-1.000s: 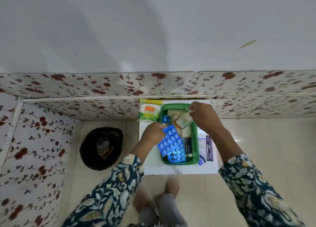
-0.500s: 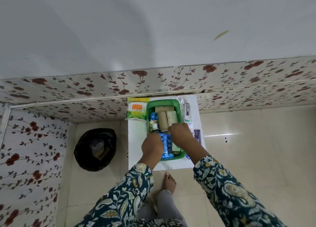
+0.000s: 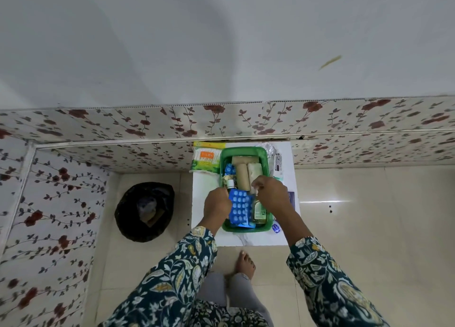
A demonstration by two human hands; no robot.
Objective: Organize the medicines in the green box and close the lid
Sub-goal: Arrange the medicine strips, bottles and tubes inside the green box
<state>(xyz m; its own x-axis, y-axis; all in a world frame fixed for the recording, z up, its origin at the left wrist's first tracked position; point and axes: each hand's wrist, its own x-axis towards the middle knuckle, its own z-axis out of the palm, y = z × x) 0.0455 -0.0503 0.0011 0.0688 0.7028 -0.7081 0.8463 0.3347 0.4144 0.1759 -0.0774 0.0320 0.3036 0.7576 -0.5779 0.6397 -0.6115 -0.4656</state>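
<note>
The green box point(image 3: 243, 151) sits open on a small white table point(image 3: 206, 188). Inside lie beige bandage rolls point(image 3: 243, 176), a small dark-capped vial point(image 3: 231, 183), blue blister strips point(image 3: 240, 208) and a yellowish glass bottle point(image 3: 259, 212). My left hand point(image 3: 216, 203) grips the left edge of the big blue blister strip. My right hand point(image 3: 272, 191) is closed over the top of the yellowish bottle, which lies in the box's near right part. No lid shows.
A green and white cotton-bud pack point(image 3: 206, 158) lies left of the box. A white tube point(image 3: 278, 164) and leaflets lie to its right. A black-lined bin point(image 3: 144, 211) stands on the floor at left. My bare foot point(image 3: 245, 264) is below the table.
My right hand left the bandage rolls at the far end and came down onto the bottle. The blue strip now lies flatter in the box.
</note>
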